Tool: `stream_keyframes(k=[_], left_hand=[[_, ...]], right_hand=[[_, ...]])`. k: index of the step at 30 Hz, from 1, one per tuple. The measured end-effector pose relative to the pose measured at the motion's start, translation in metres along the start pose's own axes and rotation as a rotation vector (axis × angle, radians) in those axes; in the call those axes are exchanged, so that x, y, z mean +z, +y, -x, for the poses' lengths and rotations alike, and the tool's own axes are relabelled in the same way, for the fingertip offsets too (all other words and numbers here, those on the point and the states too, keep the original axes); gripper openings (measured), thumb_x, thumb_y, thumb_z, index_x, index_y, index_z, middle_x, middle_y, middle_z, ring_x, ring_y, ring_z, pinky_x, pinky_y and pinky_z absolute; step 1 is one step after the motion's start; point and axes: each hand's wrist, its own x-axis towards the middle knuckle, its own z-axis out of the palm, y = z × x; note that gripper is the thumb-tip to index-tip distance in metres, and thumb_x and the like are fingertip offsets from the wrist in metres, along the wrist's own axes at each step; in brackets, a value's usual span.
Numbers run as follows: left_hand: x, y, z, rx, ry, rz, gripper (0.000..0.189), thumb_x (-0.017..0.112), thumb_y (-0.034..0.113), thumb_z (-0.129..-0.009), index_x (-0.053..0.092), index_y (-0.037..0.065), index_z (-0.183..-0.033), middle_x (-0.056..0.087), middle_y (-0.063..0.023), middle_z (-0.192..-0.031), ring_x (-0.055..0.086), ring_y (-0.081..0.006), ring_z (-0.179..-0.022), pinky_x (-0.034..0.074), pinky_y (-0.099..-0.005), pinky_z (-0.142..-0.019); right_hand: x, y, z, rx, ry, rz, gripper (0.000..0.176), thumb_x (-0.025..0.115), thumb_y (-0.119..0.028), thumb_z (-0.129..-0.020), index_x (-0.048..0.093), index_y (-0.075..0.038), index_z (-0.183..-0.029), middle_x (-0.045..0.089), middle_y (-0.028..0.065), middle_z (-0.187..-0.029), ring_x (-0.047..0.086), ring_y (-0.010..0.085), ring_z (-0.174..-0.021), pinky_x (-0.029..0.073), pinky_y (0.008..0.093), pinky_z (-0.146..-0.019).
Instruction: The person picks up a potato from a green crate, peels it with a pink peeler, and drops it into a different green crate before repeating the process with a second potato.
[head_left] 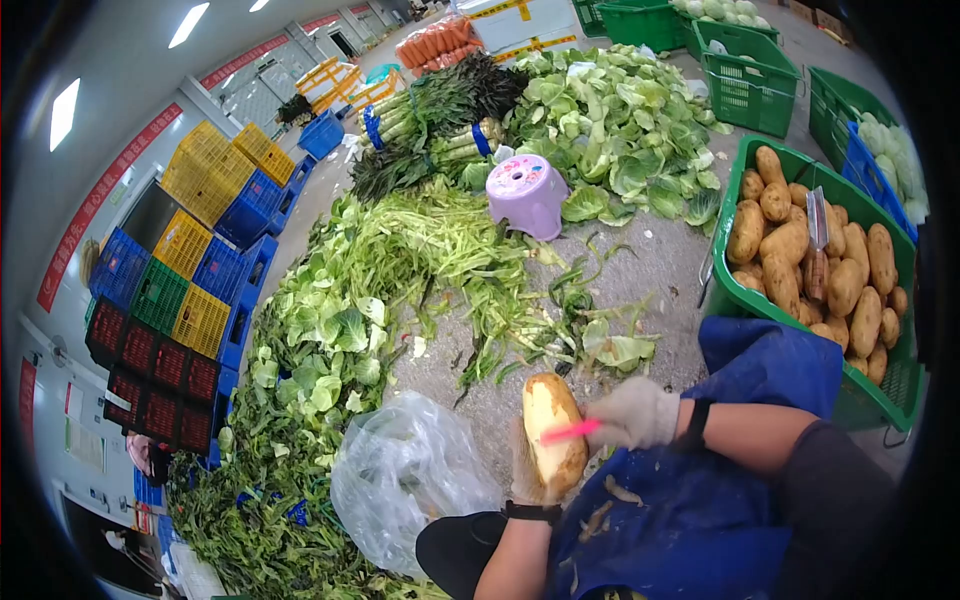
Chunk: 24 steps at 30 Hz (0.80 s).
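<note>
A partly peeled potato (553,420) is held upright in my gloved left hand (526,478), its pale flesh showing on the near face and brown skin left at the top and lower edge. My gloved right hand (640,414) grips a pink peeler (570,432), whose head lies against the potato. A blue apron (660,530) covers my lap, with a few strips of peel (597,520) on it. Beside my left forearm lies a clear plastic bag (410,480).
A green crate (735,290) of potatoes, with a knife (818,225) lying on top, stands at my right. Leaf trimmings (330,330) cover the floor on the left. Ahead is a purple stool (527,200) near cabbage leaves (620,120). Stacked crates (190,260) line the left side.
</note>
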Motion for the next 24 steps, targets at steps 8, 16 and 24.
stream_keyframes(k=[8,16,24], left_hand=[[-0.015,-0.002,-0.006,-0.049,-0.138,0.075,0.075,0.040,0.064,-0.089,0.035,0.009,-0.139,0.051,-0.0234,-0.125,0.055,-0.0422,-0.108,0.044,-0.0592,-0.094],[-0.013,0.001,-0.007,0.067,0.025,-0.456,0.062,0.041,0.055,-0.092,0.042,0.010,-0.134,0.055,-0.0149,-0.122,0.059,-0.0320,-0.104,0.050,-0.0492,-0.090],[0.007,-0.008,-0.003,0.136,0.087,-0.538,0.050,0.041,0.045,-0.096,0.045,0.009,-0.130,0.056,-0.0125,-0.119,0.060,-0.0272,-0.102,0.052,-0.0400,-0.086]], right_hand=[[0.008,0.011,0.002,0.027,0.116,-0.069,0.035,0.049,-0.045,-0.091,0.061,-0.012,-0.086,0.060,0.0141,-0.069,0.061,0.0326,-0.065,0.048,0.0422,-0.058],[0.005,0.012,-0.005,0.122,0.188,0.025,0.036,0.051,-0.047,-0.090,0.058,-0.012,-0.087,0.060,0.0153,-0.069,0.062,0.0345,-0.067,0.048,0.0424,-0.060],[-0.007,0.024,-0.010,0.345,0.073,0.038,0.039,0.047,-0.047,-0.091,0.058,-0.010,-0.091,0.062,0.0170,-0.076,0.062,0.0373,-0.075,0.049,0.0451,-0.066]])
